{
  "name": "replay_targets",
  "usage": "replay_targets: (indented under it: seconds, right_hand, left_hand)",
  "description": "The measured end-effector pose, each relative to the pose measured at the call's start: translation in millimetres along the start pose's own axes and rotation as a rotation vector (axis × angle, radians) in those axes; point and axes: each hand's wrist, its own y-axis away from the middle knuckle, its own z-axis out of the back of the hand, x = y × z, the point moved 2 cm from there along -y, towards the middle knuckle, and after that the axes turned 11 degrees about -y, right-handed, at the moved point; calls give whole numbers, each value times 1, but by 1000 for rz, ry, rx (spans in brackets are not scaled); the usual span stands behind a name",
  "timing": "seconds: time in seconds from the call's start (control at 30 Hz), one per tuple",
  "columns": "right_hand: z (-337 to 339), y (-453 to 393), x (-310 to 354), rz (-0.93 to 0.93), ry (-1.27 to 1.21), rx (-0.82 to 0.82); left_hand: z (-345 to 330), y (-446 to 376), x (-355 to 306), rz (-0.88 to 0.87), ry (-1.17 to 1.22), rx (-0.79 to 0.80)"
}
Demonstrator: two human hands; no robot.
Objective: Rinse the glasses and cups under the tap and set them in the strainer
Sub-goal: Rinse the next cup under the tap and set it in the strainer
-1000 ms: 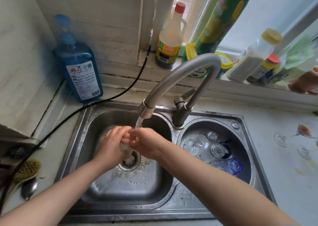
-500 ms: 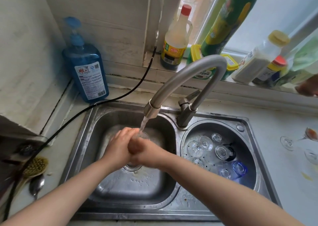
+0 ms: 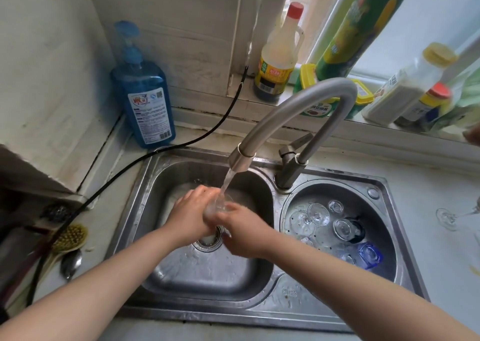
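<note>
Running from the tap (image 3: pixel 293 122), water is poured straight into a clear glass (image 3: pixel 220 205) that is gripped between both hands over the left basin (image 3: pixel 207 275). The left hand (image 3: pixel 189 216) is curled round its far side; the right hand (image 3: pixel 244 233) is wrapped round the near side. In the round strainer (image 3: pixel 381 211) on the right, rinsed glasses (image 3: pixel 318 214) and a blue cup (image 3: pixel 370 255) are seen upturned.

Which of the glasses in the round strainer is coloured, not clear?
The blue glass, at the strainer's lower right; the others look clear.
</note>
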Motion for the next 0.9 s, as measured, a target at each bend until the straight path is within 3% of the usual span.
replay_targets:
  seconds: [0.07, 0.1, 0.17, 0.27, 0.5, 0.57, 0.67, 0.77, 0.9]
  right_hand:
    - [-1, -6, 13, -232, -480, -20]
    - [0, -8, 15, -271, -574, -45]
    - [7, -5, 12, -176, -482, -112]
    - [14, 2, -8, -14, -216, -202]
    - [21, -9, -21, -352, -906, -356]
    - [13, -11, -22, -485, -986, -392]
    - [7, -14, -25, -622, -1138, -386]
    - [9, -16, -28, -605, -1178, -311]
    - [25, -14, -25, -395, -975, -116]
  left_hand:
    - [-4, 1, 3, 14, 10, 25]
    - [-5, 1, 4, 26, 13, 34]
    - [-4, 0, 5, 28, 64, 46]
    - [2, 0, 0, 100, 440, 86]
    - [-5, 14, -6, 455, 856, 475]
    - [-5, 18, -11, 490, 1080, 626]
    - [-10, 19, -8, 511, 1374, 676]
    - [-9, 15, -3, 445, 1381, 648]
    - [0, 16, 0, 338, 995, 624]
